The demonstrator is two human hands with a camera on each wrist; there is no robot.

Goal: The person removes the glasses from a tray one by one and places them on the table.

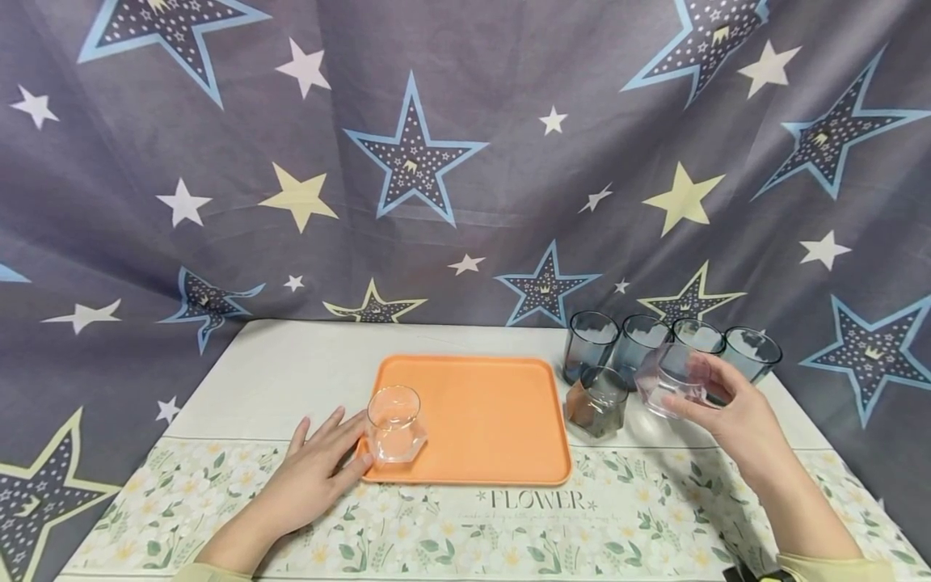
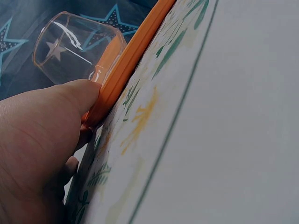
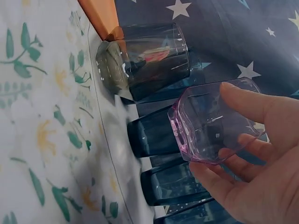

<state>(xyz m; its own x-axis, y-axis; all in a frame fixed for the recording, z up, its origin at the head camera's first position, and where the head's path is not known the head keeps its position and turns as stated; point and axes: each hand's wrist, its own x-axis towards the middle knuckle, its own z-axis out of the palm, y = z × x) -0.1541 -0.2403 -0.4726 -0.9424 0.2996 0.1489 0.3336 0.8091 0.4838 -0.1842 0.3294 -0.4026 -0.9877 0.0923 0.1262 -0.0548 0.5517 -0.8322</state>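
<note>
My right hand [image 1: 735, 412] holds a clear pinkish glass [image 3: 212, 123] with an angular base, thumb on one side and fingers on the other. The glass is raised and tilted, in front of a row of blue glasses [image 1: 591, 343]. Just left of it stands a grey-brown tinted glass [image 1: 596, 404] with a faceted base. My left hand [image 1: 313, 473] rests at the left edge of the orange tray [image 1: 487, 420], fingers spread and thumb touching the rim near the front corner. A colourless glass [image 1: 395, 428] stands upright on the tray's left end, beside that hand.
The white table [image 1: 313, 356] has a floral cloth [image 1: 451, 533] along its front, lettered FLOWER. The blue glasses stand close together at the back right. A dark star-patterned curtain [image 1: 465, 162] hangs behind and at both sides.
</note>
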